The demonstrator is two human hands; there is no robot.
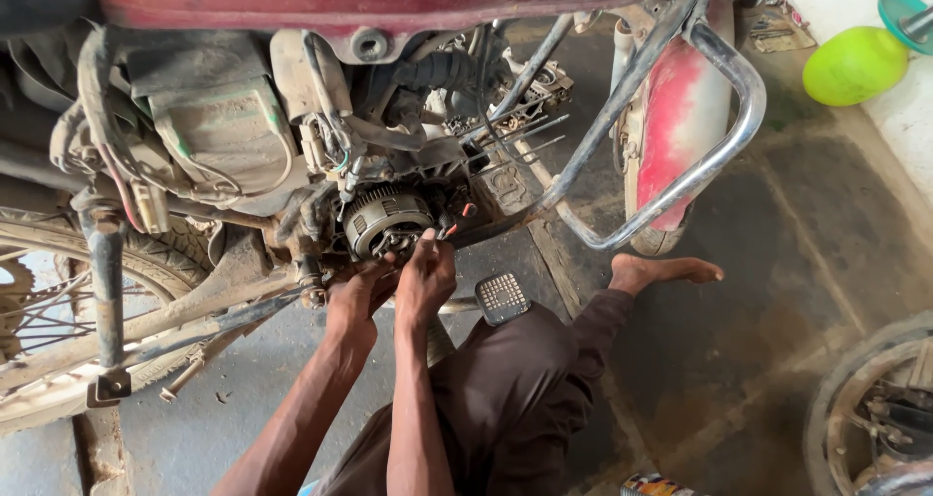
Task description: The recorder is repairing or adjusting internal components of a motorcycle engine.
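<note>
- Here, your left hand (358, 297) and right hand (425, 277) sat together at the exposed engine side of the motorcycle, just at 6 o'clock of the round finned magneto unit (386, 221).
- Your right hand pinched a small red-tipped wire lead (449, 230) between thumb and fingertips, at 4 o'clock of the magneto unit; the grip was closed on it.
- Your left hand pressed up under the unit's lower edge, fingers curled; whether it clasped anything, I cannot tell.
- By my reading, you were at the wiring stage on that unit, handling the lead rather than turning any fastener.
- A next move there would have called for fine fingertip control, as the red-tipped wire lead lay close among other cables and the nearby cable bundle (335, 161) at 10 o'clock.
- The chrome crash guard (702, 166) curved at 3 o'clock of your hands, with the red fairing (680, 117) just behind it.
- The ridged foot pedal (501, 297) stood at 3 o'clock of your right hand, just beside your knee.
- Your bare foot (666, 271) rested on the oily floor under the guard.
- A lime-green round container (854, 65) with a teal lid (906, 18) lay at 2 o'clock, by the wall.
- A small multicoloured package (651, 484) showed at the bottom edge, at 5 o'clock; its shape was cut off.
</note>
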